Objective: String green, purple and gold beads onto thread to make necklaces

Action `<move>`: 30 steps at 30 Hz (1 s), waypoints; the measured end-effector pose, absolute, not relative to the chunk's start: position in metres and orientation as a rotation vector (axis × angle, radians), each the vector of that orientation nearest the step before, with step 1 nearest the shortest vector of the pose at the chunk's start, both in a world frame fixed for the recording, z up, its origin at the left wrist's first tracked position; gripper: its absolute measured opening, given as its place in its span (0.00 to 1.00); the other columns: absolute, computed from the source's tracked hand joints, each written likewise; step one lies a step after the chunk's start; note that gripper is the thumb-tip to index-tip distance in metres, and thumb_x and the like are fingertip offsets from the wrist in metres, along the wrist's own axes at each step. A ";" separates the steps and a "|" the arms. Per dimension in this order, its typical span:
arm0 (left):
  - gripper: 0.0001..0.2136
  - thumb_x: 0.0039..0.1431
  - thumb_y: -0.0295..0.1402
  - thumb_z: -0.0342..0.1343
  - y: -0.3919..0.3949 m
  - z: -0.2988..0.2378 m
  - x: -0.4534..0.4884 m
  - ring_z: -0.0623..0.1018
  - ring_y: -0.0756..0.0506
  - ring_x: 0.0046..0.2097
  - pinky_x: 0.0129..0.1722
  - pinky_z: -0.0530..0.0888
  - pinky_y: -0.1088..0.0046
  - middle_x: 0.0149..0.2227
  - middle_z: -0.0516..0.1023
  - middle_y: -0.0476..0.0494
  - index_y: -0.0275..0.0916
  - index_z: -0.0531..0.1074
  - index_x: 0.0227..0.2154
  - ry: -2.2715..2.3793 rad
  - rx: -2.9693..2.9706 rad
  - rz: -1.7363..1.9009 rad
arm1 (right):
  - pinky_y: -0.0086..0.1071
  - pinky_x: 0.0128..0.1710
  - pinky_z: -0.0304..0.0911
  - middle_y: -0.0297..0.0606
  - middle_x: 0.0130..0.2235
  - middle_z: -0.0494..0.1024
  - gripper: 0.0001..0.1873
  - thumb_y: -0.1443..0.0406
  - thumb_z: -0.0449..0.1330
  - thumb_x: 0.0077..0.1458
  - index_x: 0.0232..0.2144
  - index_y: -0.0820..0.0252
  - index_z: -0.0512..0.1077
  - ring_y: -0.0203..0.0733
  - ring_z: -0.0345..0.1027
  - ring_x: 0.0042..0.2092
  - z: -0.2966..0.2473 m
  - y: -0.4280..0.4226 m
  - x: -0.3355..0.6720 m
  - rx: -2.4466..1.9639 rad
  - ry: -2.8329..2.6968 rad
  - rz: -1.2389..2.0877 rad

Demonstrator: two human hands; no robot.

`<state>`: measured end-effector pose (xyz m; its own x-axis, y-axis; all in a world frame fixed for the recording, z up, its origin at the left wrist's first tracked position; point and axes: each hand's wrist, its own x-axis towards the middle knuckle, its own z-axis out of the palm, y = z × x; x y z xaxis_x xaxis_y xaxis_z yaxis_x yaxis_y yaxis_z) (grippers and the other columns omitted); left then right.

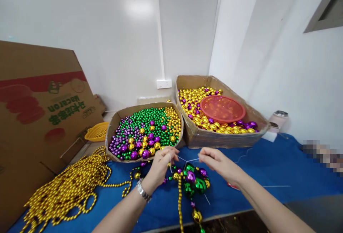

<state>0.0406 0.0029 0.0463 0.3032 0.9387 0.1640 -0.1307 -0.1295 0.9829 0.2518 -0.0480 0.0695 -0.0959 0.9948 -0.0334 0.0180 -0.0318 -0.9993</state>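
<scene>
My left hand point(160, 163) pinches one end of a thin white thread point(188, 160) above the blue table point(268, 168). My right hand point(217, 161) pinches the other end, and the thread runs taut between them. Below the hands lies a cluster of large green, purple and gold beads point(195, 181) strung on a strand, with a gold bead string point(180, 204) running down to the table's front edge. A metal watch is on my left wrist.
A cardboard tray of green, purple and gold beads point(146, 131) stands behind the hands. A second tray of gold beads point(219, 118) holds a red plastic dish point(222, 108). Gold bead strings point(66, 186) pile at left by a cardboard box point(37, 101). A cup point(278, 120) stands at right.
</scene>
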 end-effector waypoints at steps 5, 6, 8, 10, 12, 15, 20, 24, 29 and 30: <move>0.12 0.50 0.35 0.57 0.009 0.040 0.033 0.75 0.45 0.39 0.42 0.70 0.67 0.37 0.78 0.41 0.36 0.69 0.16 0.594 0.724 1.094 | 0.29 0.27 0.58 0.32 0.28 0.67 0.18 0.50 0.63 0.46 0.26 0.57 0.65 0.36 0.61 0.30 0.049 -0.063 0.268 -1.084 -0.971 1.263; 0.12 0.50 0.36 0.57 0.008 0.039 0.035 0.75 0.43 0.42 0.45 0.70 0.64 0.38 0.78 0.41 0.36 0.68 0.17 0.535 0.634 1.076 | 0.30 0.28 0.59 0.34 0.32 0.70 0.18 0.50 0.63 0.46 0.27 0.56 0.65 0.37 0.63 0.31 0.045 -0.066 0.266 -1.028 -0.882 1.294; 0.11 0.51 0.35 0.58 0.005 0.041 0.042 0.76 0.42 0.43 0.48 0.69 0.60 0.35 0.79 0.41 0.36 0.68 0.18 0.435 0.528 1.058 | 0.27 0.24 0.58 0.36 0.39 0.73 0.16 0.54 0.65 0.46 0.27 0.56 0.64 0.34 0.62 0.29 0.039 -0.068 0.258 -0.859 -0.668 1.380; 0.10 0.52 0.34 0.57 0.003 0.045 0.051 0.77 0.44 0.37 0.47 0.70 0.59 0.28 0.77 0.45 0.36 0.68 0.19 0.368 0.493 1.065 | 0.24 0.19 0.53 0.33 0.37 0.73 0.14 0.59 0.66 0.46 0.27 0.56 0.64 0.29 0.56 0.24 0.038 -0.068 0.248 -0.659 -0.473 1.453; 0.11 0.54 0.33 0.56 0.002 0.051 0.058 0.74 0.49 0.28 0.39 0.73 0.64 0.21 0.72 0.51 0.36 0.67 0.19 0.333 0.497 1.076 | 0.22 0.17 0.50 0.28 0.27 0.69 0.13 0.62 0.66 0.46 0.26 0.56 0.64 0.27 0.50 0.20 0.041 -0.067 0.240 -0.524 -0.386 1.483; 0.13 0.56 0.33 0.55 0.003 0.057 0.060 0.66 0.52 0.21 0.27 0.70 0.72 0.17 0.64 0.54 0.36 0.64 0.18 0.337 0.583 1.094 | 0.21 0.19 0.51 0.24 0.20 0.59 0.13 0.62 0.66 0.47 0.25 0.57 0.63 0.27 0.51 0.21 0.045 -0.066 0.235 -0.497 -0.389 1.474; 0.14 0.56 0.32 0.54 0.007 0.046 0.051 0.63 0.52 0.19 0.25 0.67 0.71 0.15 0.61 0.53 0.37 0.63 0.17 0.358 0.761 1.080 | 0.22 0.18 0.48 0.24 0.21 0.55 0.18 0.59 0.65 0.49 0.22 0.58 0.59 0.26 0.49 0.20 0.030 -0.070 0.233 -0.690 -0.501 1.394; 0.14 0.55 0.34 0.55 0.007 0.027 0.047 0.63 0.52 0.19 0.26 0.67 0.70 0.15 0.61 0.53 0.37 0.63 0.17 0.472 0.713 1.043 | 0.22 0.19 0.49 0.24 0.20 0.57 0.20 0.56 0.66 0.47 0.22 0.58 0.58 0.26 0.50 0.20 0.010 -0.073 0.231 -0.797 -0.563 1.372; 0.18 0.56 0.46 0.54 0.005 0.033 0.052 0.65 0.52 0.23 0.28 0.67 0.72 0.20 0.63 0.52 0.34 0.71 0.26 0.576 0.742 0.945 | 0.27 0.27 0.60 0.33 0.28 0.72 0.13 0.54 0.61 0.53 0.29 0.58 0.68 0.33 0.64 0.27 0.014 -0.070 0.244 -0.977 -0.810 1.317; 0.20 0.56 0.49 0.53 0.004 0.037 0.053 0.66 0.52 0.24 0.29 0.67 0.72 0.21 0.64 0.51 0.33 0.73 0.28 0.588 0.769 0.905 | 0.29 0.31 0.62 0.35 0.29 0.74 0.14 0.54 0.59 0.55 0.31 0.58 0.69 0.36 0.66 0.30 0.020 -0.068 0.249 -1.070 -0.953 1.229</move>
<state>0.0534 0.0044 0.0371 0.4980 0.8573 -0.1301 -0.4679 0.3920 0.7921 0.2490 -0.0684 0.0198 0.1093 0.9940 -0.0046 -0.2429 0.0222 -0.9698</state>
